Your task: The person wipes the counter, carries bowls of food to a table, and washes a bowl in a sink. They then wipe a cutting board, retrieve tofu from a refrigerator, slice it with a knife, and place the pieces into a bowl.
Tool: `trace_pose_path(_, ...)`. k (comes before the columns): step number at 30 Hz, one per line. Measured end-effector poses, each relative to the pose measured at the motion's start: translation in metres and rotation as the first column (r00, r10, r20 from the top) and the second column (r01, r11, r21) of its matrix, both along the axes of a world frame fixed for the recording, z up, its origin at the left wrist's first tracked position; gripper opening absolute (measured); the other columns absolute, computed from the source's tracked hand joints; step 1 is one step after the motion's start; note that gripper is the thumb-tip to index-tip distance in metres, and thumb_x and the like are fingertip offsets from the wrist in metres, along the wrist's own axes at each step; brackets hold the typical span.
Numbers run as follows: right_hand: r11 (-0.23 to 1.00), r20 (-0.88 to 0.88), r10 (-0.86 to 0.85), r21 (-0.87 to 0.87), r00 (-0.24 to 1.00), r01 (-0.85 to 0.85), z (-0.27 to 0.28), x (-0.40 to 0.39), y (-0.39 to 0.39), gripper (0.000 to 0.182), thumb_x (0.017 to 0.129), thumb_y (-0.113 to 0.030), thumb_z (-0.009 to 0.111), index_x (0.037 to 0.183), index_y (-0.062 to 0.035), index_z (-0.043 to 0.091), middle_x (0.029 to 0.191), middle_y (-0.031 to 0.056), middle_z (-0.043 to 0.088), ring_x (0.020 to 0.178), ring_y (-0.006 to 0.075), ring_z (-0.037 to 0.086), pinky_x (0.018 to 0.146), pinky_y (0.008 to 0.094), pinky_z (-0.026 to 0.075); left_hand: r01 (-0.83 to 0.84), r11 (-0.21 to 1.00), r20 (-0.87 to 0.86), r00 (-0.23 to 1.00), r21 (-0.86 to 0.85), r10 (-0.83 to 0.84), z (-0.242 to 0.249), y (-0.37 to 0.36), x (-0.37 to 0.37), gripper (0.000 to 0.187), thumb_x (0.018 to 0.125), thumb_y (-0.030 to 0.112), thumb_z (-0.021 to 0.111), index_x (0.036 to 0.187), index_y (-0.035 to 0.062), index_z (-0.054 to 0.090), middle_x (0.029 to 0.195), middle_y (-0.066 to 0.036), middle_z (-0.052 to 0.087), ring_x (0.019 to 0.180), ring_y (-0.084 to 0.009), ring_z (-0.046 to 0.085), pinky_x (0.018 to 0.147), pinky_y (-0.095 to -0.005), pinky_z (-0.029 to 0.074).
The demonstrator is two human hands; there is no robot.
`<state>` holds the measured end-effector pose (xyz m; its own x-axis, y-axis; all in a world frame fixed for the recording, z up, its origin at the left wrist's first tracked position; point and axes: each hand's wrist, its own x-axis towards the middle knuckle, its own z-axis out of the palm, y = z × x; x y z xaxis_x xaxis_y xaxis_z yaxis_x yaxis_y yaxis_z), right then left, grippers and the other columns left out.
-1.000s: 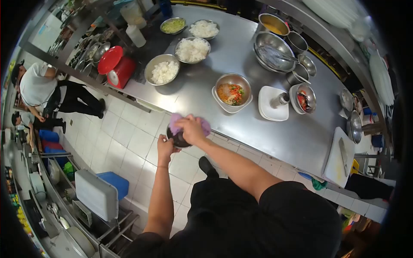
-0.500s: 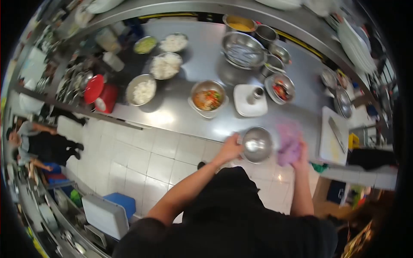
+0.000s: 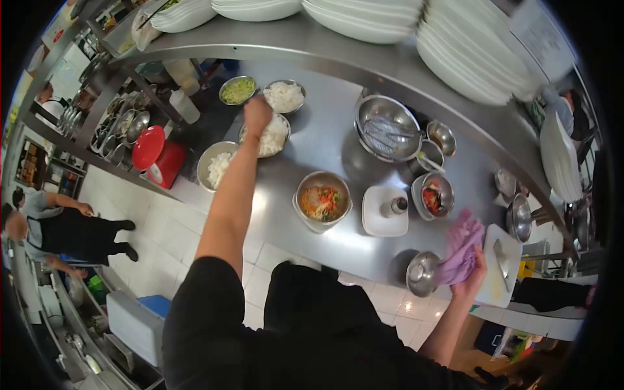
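My left hand (image 3: 257, 114) is stretched far forward over the rim of a middle bowl of white rice (image 3: 276, 138), close to a bowl of shredded greens (image 3: 238, 90); its fingers are hidden from this angle. A crumpled purple cloth (image 3: 463, 250) is gripped in my right hand (image 3: 474, 278) at the front right of the counter. Beside it, the cloth overlaps the right rim of a small steel bowl (image 3: 421, 273) near the counter's front edge. A pot of noodles and chopped vegetables (image 3: 323, 200) stands in the middle, left of a stack of white square plates (image 3: 378, 227) carrying a dark-topped bottle.
A red scale (image 3: 158, 160) stands at the left end. On the right, a knife (image 3: 501, 260) lies on a white cutting board (image 3: 495, 291). A large steel bowl (image 3: 370, 153) sits farther back. Overhead runs a shelf with white plates (image 3: 364, 18). A person (image 3: 68, 227) stands at far left.
My left hand has let go of the small steel bowl and reached forward left to the rice bowls. The steel bowl now sits by the purple cloth, still in my right hand. The view has shifted.
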<state>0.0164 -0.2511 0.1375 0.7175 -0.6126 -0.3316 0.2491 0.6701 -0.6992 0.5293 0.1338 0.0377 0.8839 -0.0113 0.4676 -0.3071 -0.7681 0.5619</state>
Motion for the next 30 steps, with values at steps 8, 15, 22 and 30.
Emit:
trace_pose_path(8, 0.942, -0.032, 0.285, -0.174, 0.958, -0.286, 0.033, 0.233, 0.159, 0.038, 0.093, -0.009, 0.053, 0.13, -0.0011, 0.049, 0.116, 0.0117, 0.06, 0.104, 0.0234, 0.06, 0.091, 0.0367, 0.049, 0.188, 0.923, -0.591, 0.722, -0.334, -0.361, -0.063, 0.034, 0.126, 0.022, 0.068, 0.016, 0.073, 0.081, -0.0009, 0.066, 0.087, -0.021, 0.066, 0.075, -0.033, 0.067, 0.069, -0.0363, 0.055)
trace_pose_path(15, 0.282, -0.536, -0.119, -0.825, 0.836, -0.489, -0.177, 0.483, 0.151, 0.029, 0.093, -0.016, 0.051, 0.118, -0.0024, 0.058, 0.106, 0.0128, 0.064, 0.099, 0.0309, 0.061, 0.087, 0.0384, 0.048, 0.428, 0.898, -0.234, 0.867, -0.102, -0.44, -0.124, -0.005, 0.198, 0.038, 0.061, 0.031, 0.085, 0.09, 0.009, 0.073, 0.093, -0.009, 0.07, 0.09, -0.0268, 0.064, 0.079, -0.0357, 0.049)
trace_pose_path(22, -0.442, -0.389, 0.072, -0.838, 0.919, -0.32, -0.233, 0.722, 0.189, 0.034, 0.09, -0.025, 0.049, 0.117, -0.007, 0.06, 0.114, 0.0182, 0.063, 0.107, 0.0445, 0.056, 0.089, 0.0528, 0.044, -0.078, 0.592, -0.433, 0.758, -0.802, -0.487, 0.038, -0.013, 0.21, 0.04, 0.079, 0.008, 0.066, 0.112, -0.0098, 0.052, 0.103, -0.026, 0.066, 0.08, -0.0356, 0.07, 0.061, -0.04, 0.06)
trace_pose_path(30, -0.665, -0.578, 0.479, -0.73, 0.661, -0.157, -0.186, 0.618, 0.238, 0.025, 0.08, -0.006, 0.059, 0.102, -0.0099, 0.07, 0.113, 0.0121, 0.066, 0.11, 0.0349, 0.056, 0.094, 0.0443, 0.044, -0.543, 0.361, -0.631, 0.75, -0.758, -0.199, -0.08, -0.067, 0.257, 0.035, 0.076, 0.0, 0.065, 0.109, -0.0054, 0.056, 0.109, -0.029, 0.063, 0.092, -0.0377, 0.068, 0.053, -0.0437, 0.057)
